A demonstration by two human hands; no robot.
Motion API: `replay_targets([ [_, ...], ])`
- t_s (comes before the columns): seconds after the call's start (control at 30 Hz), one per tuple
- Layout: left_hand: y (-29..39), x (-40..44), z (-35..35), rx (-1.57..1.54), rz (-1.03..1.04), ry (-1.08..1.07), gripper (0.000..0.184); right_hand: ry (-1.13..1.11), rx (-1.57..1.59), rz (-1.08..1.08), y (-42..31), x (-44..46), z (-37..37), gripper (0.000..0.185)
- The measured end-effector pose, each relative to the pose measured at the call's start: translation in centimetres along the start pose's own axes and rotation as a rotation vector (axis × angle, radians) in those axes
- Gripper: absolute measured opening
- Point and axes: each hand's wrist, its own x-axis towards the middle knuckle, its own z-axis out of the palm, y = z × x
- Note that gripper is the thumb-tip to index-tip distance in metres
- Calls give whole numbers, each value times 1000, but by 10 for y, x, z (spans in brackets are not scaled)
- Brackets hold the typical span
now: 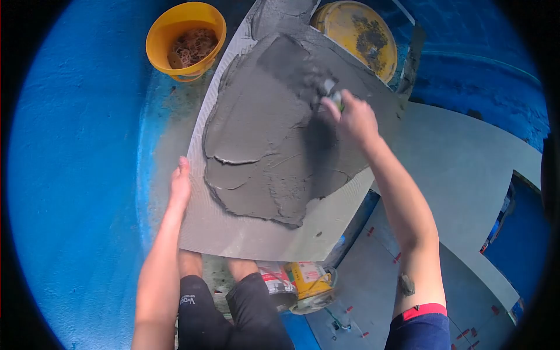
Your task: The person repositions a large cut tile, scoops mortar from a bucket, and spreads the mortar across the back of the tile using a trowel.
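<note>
A large tile (251,244) lies tilted across the middle of the head view, its face mostly coated with thick grey mortar (251,134). My left hand (180,185) grips the tile's left edge, thumb up and the other fingers largely hidden. Over the upper right of the mortar, my right hand (357,119) is closed around the handle of a trowel (330,86). The trowel is smeared by motion, so its blade and its contact with the mortar are hard to make out. Ridges and a ragged border mark the mortar's lower part.
A yellow bucket (161,35) holding tangled scraps stands upper left. Behind the tile is a round, mortar-stained yellow lid or bucket (356,35). A white-and-red bucket (279,286) and a yellow container (309,280) sit below. Laid tiles (461,169) with red clips spread right.
</note>
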Motion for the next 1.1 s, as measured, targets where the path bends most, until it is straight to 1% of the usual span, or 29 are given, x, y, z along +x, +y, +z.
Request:
replay_targets([
  [0.03,-5,3,-1,-1,1,-1,90,19,43,69,5,14,-4,53],
  [0.07,-10,6,-2,8,3,1,89,20,41,69,10,25,-6,53],
  [0.13,-10,7,-2,14,8,7,89,48,162,150,16,39,-9,54],
  [0.17,-9,7,-3,8,15,-8,88,50,161,146,21,42,-9,54],
  [0.23,-9,7,-2,-6,23,-19,88,129,158,227,31,45,-7,54],
  [0.27,-13,9,0,3,45,22,85,131,155,220,38,45,-6,54],
  [0.3,-15,10,1,11,67,64,83,172,132,268,44,43,-6,53],
  [0.33,-16,11,-1,1,66,68,83,212,108,317,50,40,-5,53],
  [0.37,-15,11,-1,26,59,53,80,215,102,306,52,37,-8,53],
  [0.43,-14,10,0,37,46,42,78,268,-21,520,53,24,-11,52],
  [0.47,-12,8,2,42,68,57,76,268,-25,507,56,15,-12,52],
  [0.53,-6,5,3,42,84,89,75,269,219,441,59,2,-9,51],
  [0.57,-2,2,3,52,90,75,75,261,222,429,50,0,-10,51],
  [0.63,-3,2,2,61,89,66,75,155,408,245,21,-3,-17,51],
  [0.67,-5,4,2,87,89,64,75,108,428,161,11,1,-12,52],
  [0.73,-2,2,2,118,88,67,75,-174,589,279,-46,9,-30,56],
  [0.8,10,-8,5,87,128,102,74,-128,668,146,-67,24,10,59],
  [0.87,17,-11,4,127,104,105,74,-198,603,129,-111,25,16,60],
  [0.9,19,-12,3,161,78,105,75,-287,613,160,-128,23,19,60],
  [0.93,19,-13,3,159,73,109,75,-279,617,119,-140,17,30,59],
  [0.97,20,-13,3,131,92,97,73,-361,709,95,-159,6,21,58],
  [1.03,18,-12,3,100,109,82,71,-381,627,-49,-172,-12,37,57],
  [1.1,11,-9,2,66,111,67,69,-544,652,-81,-180,-23,31,56],
])
